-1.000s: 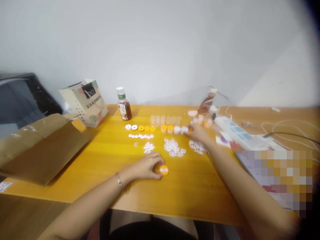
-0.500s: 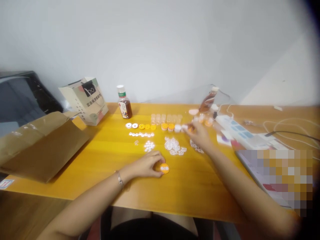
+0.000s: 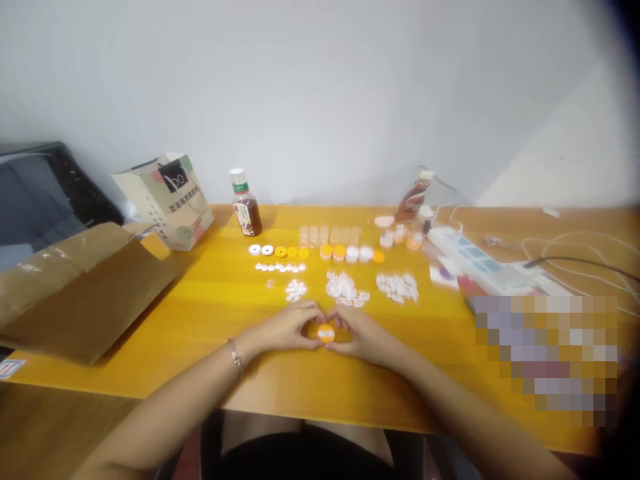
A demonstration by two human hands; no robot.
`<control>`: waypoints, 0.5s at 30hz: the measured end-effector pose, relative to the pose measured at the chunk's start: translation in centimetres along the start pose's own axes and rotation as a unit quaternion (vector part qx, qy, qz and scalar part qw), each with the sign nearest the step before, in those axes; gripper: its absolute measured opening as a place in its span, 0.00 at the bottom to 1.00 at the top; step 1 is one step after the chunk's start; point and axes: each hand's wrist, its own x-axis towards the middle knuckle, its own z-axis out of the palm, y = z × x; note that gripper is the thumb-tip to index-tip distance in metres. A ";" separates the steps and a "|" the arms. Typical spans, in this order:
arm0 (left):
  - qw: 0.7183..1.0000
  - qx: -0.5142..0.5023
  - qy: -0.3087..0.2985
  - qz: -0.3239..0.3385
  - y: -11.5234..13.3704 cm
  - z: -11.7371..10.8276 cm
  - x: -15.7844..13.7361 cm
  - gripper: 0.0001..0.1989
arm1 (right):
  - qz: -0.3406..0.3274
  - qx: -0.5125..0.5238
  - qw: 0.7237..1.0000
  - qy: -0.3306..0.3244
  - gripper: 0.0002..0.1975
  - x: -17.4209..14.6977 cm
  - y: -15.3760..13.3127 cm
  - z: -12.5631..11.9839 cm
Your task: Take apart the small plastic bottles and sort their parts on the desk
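Centrally, orange disc (image 3: 327, 327) between left hand (image 3: 293, 327) and right hand (image 3: 363, 334).
Left pinches its rim; right half-curled, contact unclear.

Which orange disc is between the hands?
The front orange disc, with white pieces on its face; the other orange discs lie farther back.

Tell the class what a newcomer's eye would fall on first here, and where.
Likely the left hand and right hand, curved around a small orange disc at front centre. Beyond, heaps of white pieces lie before a row of white and orange caps. A large brown paper bag lies at left.
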 end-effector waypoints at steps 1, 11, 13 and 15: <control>1.000 -0.006 0.000 -0.005 0.0 -0.1 0.0 0.13 | 0.000 -0.001 1.000 0.005 0.10 0.0 0.0 0.1; 1.000 0.009 -0.001 0.028 0.2 0.1 -0.2 0.09 | 0.011 -0.015 0.999 0.050 0.09 0.2 0.4 1.5; 1.000 0.013 0.010 0.024 0.1 0.6 -0.1 0.09 | 0.011 -0.014 0.999 0.051 0.09 0.2 0.4 1.5; 1.000 0.011 0.022 0.016 0.1 1.0 0.1 0.09 | 0.009 -0.008 0.999 0.046 0.09 0.2 0.4 1.4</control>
